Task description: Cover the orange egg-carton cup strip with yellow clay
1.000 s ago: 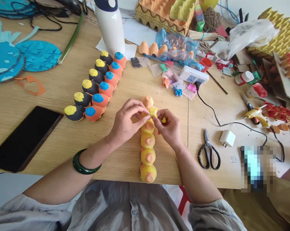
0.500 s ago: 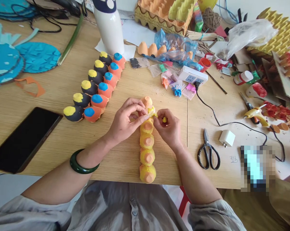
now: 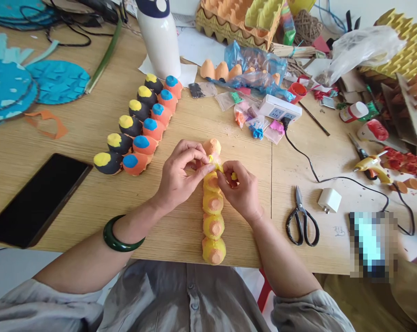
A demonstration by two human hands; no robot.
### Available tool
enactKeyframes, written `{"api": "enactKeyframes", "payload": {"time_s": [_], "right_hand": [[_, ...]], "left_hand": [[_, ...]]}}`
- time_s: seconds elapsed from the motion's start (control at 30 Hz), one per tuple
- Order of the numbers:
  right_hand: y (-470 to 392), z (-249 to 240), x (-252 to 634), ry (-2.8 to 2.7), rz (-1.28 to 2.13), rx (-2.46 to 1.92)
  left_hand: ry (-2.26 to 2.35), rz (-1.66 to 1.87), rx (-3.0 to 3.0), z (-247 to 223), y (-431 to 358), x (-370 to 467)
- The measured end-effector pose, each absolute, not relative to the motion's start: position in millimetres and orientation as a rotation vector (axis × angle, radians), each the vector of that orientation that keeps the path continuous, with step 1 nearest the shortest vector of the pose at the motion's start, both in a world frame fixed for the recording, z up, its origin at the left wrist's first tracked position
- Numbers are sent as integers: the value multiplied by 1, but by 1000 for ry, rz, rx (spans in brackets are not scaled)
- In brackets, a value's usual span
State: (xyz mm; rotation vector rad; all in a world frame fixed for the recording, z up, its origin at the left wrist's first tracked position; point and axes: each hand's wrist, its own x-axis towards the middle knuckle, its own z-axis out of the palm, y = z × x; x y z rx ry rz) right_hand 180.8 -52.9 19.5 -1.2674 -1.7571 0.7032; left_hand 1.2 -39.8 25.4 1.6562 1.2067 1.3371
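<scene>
A single strip of egg-carton cups (image 3: 213, 227) lies upside down in front of me, pointing away from the table edge. Its nearer cups are coated yellow with bare orange tips, and the farthest cup is plain orange. Over its far end, my left hand (image 3: 179, 177) pinches a bit of soft yellow clay (image 3: 220, 168) between thumb and finger. My right hand (image 3: 242, 191) is closed too, its thumb and finger on the same clay, with a small yellow lump (image 3: 234, 176) showing by its curled fingers. A whitish film seems to lie near the fingertips.
Left of my hands stand black cups with yellow tops (image 3: 120, 144) and orange cups with blue tops (image 3: 144, 144). A phone (image 3: 38, 198) lies at left, scissors (image 3: 300, 216) and a white charger (image 3: 329, 200) at right. Behind are a power strip (image 3: 280, 109) and white bottle (image 3: 160, 46).
My fingers have shifted slightly at the clay, and the whitish film between them shows less. The whole view has moved a little; the strip stays in place.
</scene>
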Motion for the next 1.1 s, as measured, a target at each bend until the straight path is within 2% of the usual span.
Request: {"api": "enactKeyframes", "payload": {"time_s": [0.17, 0.37, 0.77, 1.1], "right_hand": [[-52, 22, 181, -1670, 859, -1273], [-50, 21, 183, -1454, 1260, -1194], [-51, 22, 183, -1397, 1381, -1163], [-46, 21, 186, -1382, 1410, -1201]], "left_hand": [[1219, 1330, 1697, 30, -40, 2], [1189, 1260, 1472, 33, -41, 3], [1212, 1292, 1490, 32, -42, 1], [1134, 1182, 1311, 39, -44, 4]]}}
